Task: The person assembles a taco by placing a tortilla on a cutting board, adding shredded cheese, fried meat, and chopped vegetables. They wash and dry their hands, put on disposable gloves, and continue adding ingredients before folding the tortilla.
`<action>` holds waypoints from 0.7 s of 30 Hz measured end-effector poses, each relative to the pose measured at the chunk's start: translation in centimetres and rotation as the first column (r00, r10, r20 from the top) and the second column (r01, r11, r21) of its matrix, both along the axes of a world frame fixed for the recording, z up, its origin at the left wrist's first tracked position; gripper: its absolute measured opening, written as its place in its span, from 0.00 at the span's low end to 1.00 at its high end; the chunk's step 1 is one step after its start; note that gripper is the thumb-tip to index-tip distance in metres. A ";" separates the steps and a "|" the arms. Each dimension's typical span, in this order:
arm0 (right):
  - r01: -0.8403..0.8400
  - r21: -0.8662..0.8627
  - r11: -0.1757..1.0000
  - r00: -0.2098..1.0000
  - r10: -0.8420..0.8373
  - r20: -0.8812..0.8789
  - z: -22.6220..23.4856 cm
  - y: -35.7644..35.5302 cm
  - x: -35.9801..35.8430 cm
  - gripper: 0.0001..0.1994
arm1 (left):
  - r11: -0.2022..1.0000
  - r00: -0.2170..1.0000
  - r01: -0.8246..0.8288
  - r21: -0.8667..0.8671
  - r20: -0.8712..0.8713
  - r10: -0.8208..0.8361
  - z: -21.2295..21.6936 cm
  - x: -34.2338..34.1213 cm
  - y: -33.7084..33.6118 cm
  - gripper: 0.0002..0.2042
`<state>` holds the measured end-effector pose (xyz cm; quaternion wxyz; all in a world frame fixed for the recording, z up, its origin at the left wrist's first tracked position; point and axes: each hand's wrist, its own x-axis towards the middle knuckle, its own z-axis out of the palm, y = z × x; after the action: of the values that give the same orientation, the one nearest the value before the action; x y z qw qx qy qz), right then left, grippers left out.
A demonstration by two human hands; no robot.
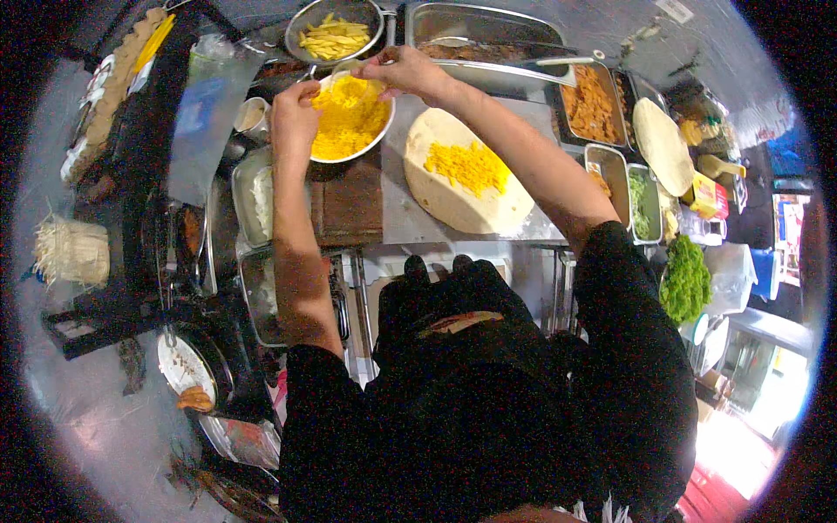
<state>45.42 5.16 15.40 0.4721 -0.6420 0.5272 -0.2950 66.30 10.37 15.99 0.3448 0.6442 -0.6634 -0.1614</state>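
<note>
A white bowl (390, 125) of yellow rice (344, 131) stands at the far middle-left. My left hand (295, 112) is closed on its left rim, with the fingertips partly hidden. Over the far part of the rice, my right hand (408, 73) grips a small clear plastic cup (346, 87) that has rice in it. To the right of the bowl, a round flatbread (427, 196) lies flat on the metal worktop. A loose heap of yellow rice (468, 168) is spread across its middle, below my right forearm.
A strainer of fries (334, 39) is beyond the bowl. A long metal tray (484, 22) stands at the back, with a meat tray (593, 103), a greens tray (643, 205) and another flatbread (661, 146) on the right. Left are metal containers (254, 196); lettuce (686, 279) sits at right.
</note>
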 end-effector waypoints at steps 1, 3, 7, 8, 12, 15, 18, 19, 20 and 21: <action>-0.009 0.031 0.999 1.000 0.008 0.026 0.4 0.1 -0.6 0.29 | 0.999 1.000 -0.022 0.044 -0.017 0.023 -1.2 0.2 -0.3 0.16; -0.031 0.043 0.999 0.995 0.027 0.094 1.2 1.4 -2.5 0.27 | 0.987 0.996 -0.081 0.139 -0.036 0.086 -3.2 0.6 -0.4 0.15; 0.023 0.031 0.999 0.999 -0.024 0.035 2.1 5.3 -8.7 0.28 | 0.999 0.969 -0.022 -0.032 0.244 0.029 -3.9 -0.1 1.3 0.12; 0.038 0.018 0.999 0.999 -0.039 0.034 2.4 6.7 -10.4 0.28 | 0.998 0.963 -0.063 0.013 0.265 0.058 -4.2 -0.2 1.1 0.11; 0.091 -0.253 0.963 0.890 -0.193 -0.413 -1.4 10.6 -16.0 0.28 | 0.991 0.996 0.039 -0.126 0.088 -0.028 -1.5 -3.3 2.8 0.10; -0.001 -0.468 0.884 0.784 -0.290 -0.549 -4.5 12.7 -17.1 0.27 | 0.963 0.941 0.253 -0.091 -0.210 -0.267 -0.9 -8.0 5.2 0.10; -0.015 -0.493 0.870 0.806 -0.281 -0.521 -4.8 14.4 -14.8 0.25 | 0.926 0.925 0.361 0.112 -0.168 -0.340 -5.0 -11.4 6.8 0.10; -0.028 -0.525 0.851 0.810 -0.289 -0.511 -5.0 14.6 -14.4 0.25 | 0.923 0.933 0.358 0.143 -0.094 -0.348 -7.1 -12.3 6.9 0.10; -0.040 -0.557 0.830 0.813 -0.296 -0.501 -5.4 14.7 -14.0 0.25 | 0.938 0.940 0.335 0.087 0.036 -0.339 -9.5 -12.8 6.9 0.10; -0.049 -0.586 0.809 0.817 -0.305 -0.490 -5.8 14.8 -13.8 0.25 | 0.930 0.926 0.363 0.065 0.090 -0.367 -11.1 -13.0 7.1 0.13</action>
<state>31.67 19.94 9.60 0.0576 -0.7721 0.5725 -0.2698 53.28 17.44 4.93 0.2597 0.5247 -0.7842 -0.2055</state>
